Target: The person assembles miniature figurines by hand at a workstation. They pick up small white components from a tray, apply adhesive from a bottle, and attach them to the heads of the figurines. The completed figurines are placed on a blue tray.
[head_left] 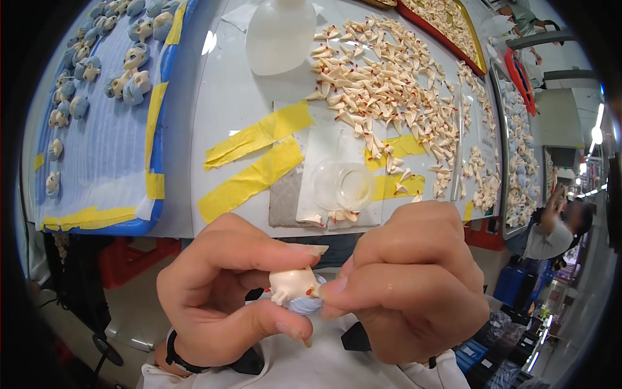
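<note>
Between the thumb and fingers of my left hand [214, 292] is a small cream doll head [290, 283] with pale blue hair [304, 305]. It is held in front of my chest, near the table's front edge. My right hand [414, 279] pinches at the head's right side, its thumb and forefinger closed on a small red-tipped cream piece [313, 292] that they mostly hide. Another red spot shows on the head's left side. Many loose cream pointed pieces [382, 78] with red tips lie spread over the table beyond my hands.
A clear glass jar [343, 186] stands on a taped-down grey board [285, 198]. Behind it is a translucent bottle [280, 35]. At left, a blue tray [146, 223] holds several blue-haired doll heads. More trays [479, 61] line the right. A person [551, 233] sits farther right.
</note>
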### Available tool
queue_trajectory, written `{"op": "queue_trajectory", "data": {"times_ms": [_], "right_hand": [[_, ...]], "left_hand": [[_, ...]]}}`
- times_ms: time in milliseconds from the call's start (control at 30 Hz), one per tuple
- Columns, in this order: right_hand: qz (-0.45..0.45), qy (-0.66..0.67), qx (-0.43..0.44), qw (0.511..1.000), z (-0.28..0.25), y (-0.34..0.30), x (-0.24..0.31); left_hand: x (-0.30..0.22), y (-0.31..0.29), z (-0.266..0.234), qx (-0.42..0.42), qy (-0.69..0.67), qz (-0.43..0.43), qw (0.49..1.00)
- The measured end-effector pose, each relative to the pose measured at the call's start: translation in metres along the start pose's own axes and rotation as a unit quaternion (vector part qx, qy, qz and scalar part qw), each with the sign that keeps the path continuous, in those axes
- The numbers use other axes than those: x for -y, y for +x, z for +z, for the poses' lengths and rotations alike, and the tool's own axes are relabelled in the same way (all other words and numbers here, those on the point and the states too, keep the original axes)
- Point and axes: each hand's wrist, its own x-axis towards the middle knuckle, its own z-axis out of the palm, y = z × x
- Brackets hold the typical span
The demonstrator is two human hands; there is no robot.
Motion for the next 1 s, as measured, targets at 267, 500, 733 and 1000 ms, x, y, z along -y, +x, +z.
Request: {"op": "queue_trajectory", "data": {"times_ms": [267,500,733,1000], "right_hand": [[0.015,0.019,0.026,0.999,-0.002,-0.005,-0.005],[0.196,0.222,0.074,0.952,-0.01,0.0,0.015],[0.18,0.233,0.078,0.953,-0.06,-0.012,-0.007],[0.274,-0.338,-0.182,0.882,-0.205,-0.068,-0.098]], "left_hand": [[0.01,0.001,-0.008,0.019,0.082,0.11,0.99],[-0.004,0.005,-0.002,0.058,0.381,0.296,0.874],[-0.011,0.007,0.006,0.06,0.471,0.354,0.806],[-0.041,0.006,-0.067,-0.031,0.557,0.292,0.777]]}}
